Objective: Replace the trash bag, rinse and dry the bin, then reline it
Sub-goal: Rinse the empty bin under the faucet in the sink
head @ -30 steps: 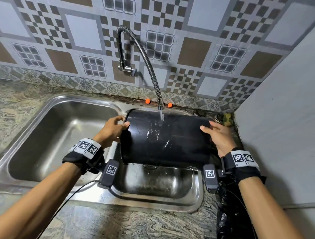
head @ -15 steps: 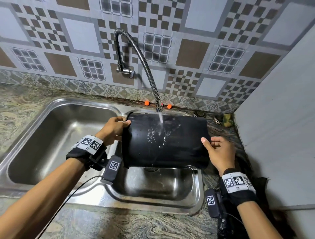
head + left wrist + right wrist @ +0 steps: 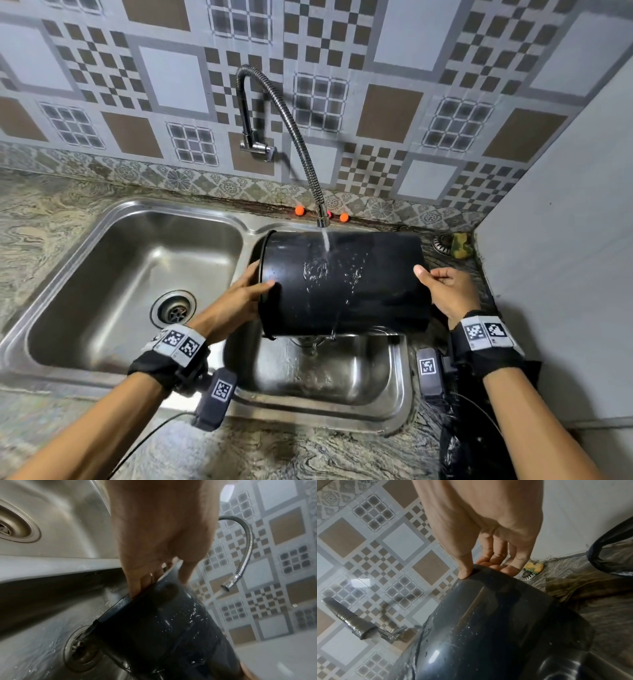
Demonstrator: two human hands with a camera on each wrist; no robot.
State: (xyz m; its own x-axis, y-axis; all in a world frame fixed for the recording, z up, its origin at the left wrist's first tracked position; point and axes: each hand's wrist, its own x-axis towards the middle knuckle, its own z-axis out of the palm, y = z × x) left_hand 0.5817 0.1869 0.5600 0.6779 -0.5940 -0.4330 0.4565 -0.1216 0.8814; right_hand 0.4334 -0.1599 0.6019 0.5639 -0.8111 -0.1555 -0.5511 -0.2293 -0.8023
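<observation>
In front of you runs a marbled stone tabletop [image 3: 308,452] with a steel double sink [image 3: 239,407] set into it. The wide left basin [image 3: 102,291] has its drain [image 3: 174,308] near the right side; the smaller right basin [image 3: 342,373] is wet. In the back right corner, against the wall, you have a yellow-green sponge [image 3: 460,245] just beside a round metal strainer [image 3: 442,244]. Near your right forearm, crumpled black plastic [image 3: 459,448] lies over the tabletop's front right edge.
</observation>
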